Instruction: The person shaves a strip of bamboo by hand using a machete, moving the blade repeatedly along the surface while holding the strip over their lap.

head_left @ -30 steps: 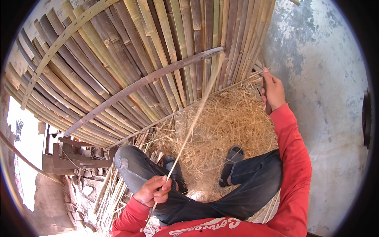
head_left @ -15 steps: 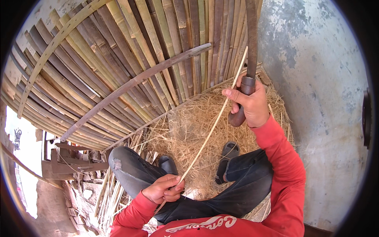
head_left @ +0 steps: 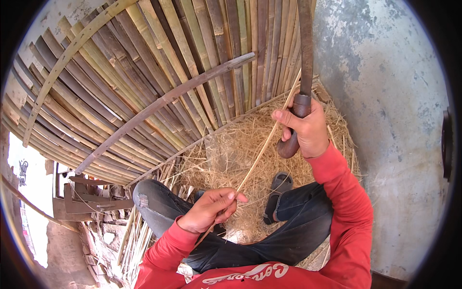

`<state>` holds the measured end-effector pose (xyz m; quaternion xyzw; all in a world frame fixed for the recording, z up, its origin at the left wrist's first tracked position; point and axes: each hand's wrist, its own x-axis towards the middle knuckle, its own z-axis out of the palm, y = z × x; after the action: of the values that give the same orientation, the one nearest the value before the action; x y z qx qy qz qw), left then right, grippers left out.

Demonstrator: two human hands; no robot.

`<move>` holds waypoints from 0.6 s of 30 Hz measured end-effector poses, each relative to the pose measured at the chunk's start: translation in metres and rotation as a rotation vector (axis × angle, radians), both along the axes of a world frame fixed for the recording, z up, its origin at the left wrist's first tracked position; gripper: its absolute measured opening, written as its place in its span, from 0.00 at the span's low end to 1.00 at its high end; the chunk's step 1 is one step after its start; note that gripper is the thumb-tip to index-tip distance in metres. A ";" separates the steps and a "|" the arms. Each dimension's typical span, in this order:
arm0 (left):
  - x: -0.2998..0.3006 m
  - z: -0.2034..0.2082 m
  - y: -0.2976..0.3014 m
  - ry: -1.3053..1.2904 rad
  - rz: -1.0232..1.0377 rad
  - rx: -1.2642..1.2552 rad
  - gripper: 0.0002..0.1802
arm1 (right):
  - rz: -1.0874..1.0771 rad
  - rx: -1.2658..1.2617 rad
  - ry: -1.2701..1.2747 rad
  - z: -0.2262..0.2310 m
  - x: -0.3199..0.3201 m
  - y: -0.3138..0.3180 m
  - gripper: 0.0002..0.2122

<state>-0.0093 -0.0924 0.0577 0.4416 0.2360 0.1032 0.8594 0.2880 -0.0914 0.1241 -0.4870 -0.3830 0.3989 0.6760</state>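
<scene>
ok so left hand (head_left: 212,209) pinching a strip (head_left: 262,153), right hand (head_left: 309,126) gripping a knife (head_left: 306,77), blade (head_left: 306,45) pointing to 12 o'clock

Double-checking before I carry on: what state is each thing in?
Thin strip: nearly straight, slanting
Knife: unsheathed, pointing away from the person
Left hand: closed on the strip
Right hand: closed around the knife
Shavings: loose, scattered
Bamboo slats: side by side
Jeans: left knee frayed

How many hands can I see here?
2: the left hand, at lower centre, grips a thin strip; the right hand, higher up and farther right, holds the dark handle of a long blade. Both show plainly; no other appears.
</scene>
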 end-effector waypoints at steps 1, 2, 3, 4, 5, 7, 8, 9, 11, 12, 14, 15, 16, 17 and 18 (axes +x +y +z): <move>0.003 0.001 0.001 -0.001 -0.001 0.002 0.23 | -0.006 0.017 0.010 0.000 0.001 0.000 0.15; 0.005 0.001 0.002 0.046 0.045 0.026 0.22 | -0.012 0.034 0.020 0.000 0.002 -0.001 0.14; 0.006 0.001 0.003 0.096 0.094 0.051 0.20 | -0.008 0.036 0.022 0.000 0.002 -0.001 0.14; 0.007 0.001 0.004 0.098 0.099 0.052 0.20 | -0.011 0.021 -0.020 0.001 0.001 -0.001 0.13; 0.007 0.001 0.005 0.120 0.198 0.064 0.19 | -0.013 0.005 -0.062 0.003 0.000 -0.002 0.13; 0.010 0.003 0.010 0.152 0.358 0.072 0.16 | 0.003 -0.049 -0.103 0.008 -0.003 -0.008 0.13; 0.010 0.004 0.013 0.155 0.362 0.072 0.16 | 0.017 -0.104 -0.148 0.009 -0.005 -0.011 0.14; 0.011 0.004 0.016 0.130 0.387 0.086 0.16 | 0.021 -0.103 -0.145 0.005 -0.005 -0.012 0.14; 0.013 0.005 0.022 0.084 0.419 0.082 0.16 | 0.061 -0.096 -0.475 -0.005 -0.005 -0.015 0.19; 0.016 0.009 0.023 0.085 0.419 0.084 0.16 | 0.071 -0.090 -0.585 -0.009 -0.007 -0.017 0.21; 0.019 0.017 0.024 0.040 0.411 0.052 0.15 | 0.167 -0.016 -1.072 -0.015 -0.020 -0.021 0.26; 0.018 0.016 0.025 0.044 0.414 0.056 0.15 | 0.169 -0.012 -1.068 -0.021 -0.031 -0.023 0.26; 0.019 0.013 0.025 0.015 0.412 0.051 0.14 | 0.207 0.044 -1.168 -0.028 -0.042 -0.027 0.26; 0.018 0.011 0.025 -0.014 0.411 0.047 0.14 | 0.245 0.100 -1.267 -0.032 -0.047 -0.028 0.26; 0.015 0.012 0.024 -0.009 0.413 0.047 0.14 | 0.248 0.101 -1.262 -0.033 -0.045 -0.026 0.26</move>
<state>0.0056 -0.0685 0.0696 0.4033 0.3151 0.2849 0.8105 0.2432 -0.1172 0.0915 -0.5478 -0.7787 0.0922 0.2917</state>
